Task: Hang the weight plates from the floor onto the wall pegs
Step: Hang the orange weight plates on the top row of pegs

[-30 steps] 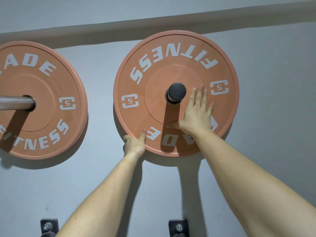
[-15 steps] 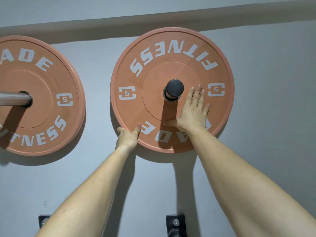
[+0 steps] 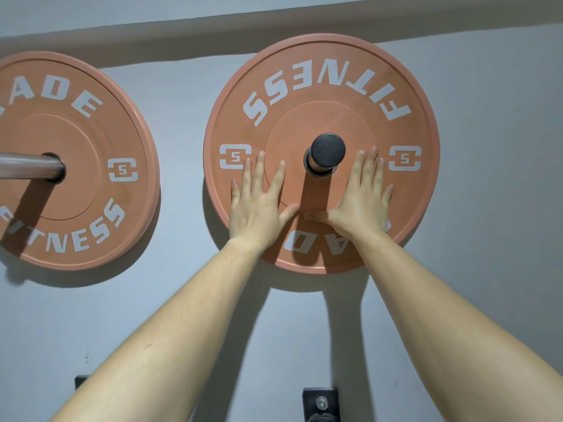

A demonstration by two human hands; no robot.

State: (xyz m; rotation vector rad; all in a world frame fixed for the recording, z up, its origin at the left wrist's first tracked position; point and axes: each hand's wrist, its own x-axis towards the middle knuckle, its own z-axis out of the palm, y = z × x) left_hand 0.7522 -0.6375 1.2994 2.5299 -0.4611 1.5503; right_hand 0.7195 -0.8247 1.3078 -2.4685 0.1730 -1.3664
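Weight plate [image 3: 323, 117], round and salmon-coloured, is hung on a black-capped wall peg [image 3: 327, 149] and is held close against the grey wall [image 3: 487, 208]. Its broad face is turned outward, and its white lettering is seen upside down, with FITNESS arched across the top. The peg's long axis is directed straight out from the wall, through the plate's centre hole.

The left grip [image 3: 259, 205] and the right grip [image 3: 361, 202] are both pressed flat on the lower half of the plate's face. Their fingers are straight and pointed upward, and nothing is clasped. The peg is placed between the two grips, just above the thumbs, whose tips are nearly met beneath it.

A second plate [image 3: 85, 141], lettering upright, is hung on a steel peg [image 3: 30, 166] well to the left of the left grip. A black bracket [image 3: 320, 403] is bolted to the wall far below both grips, between the forearms.
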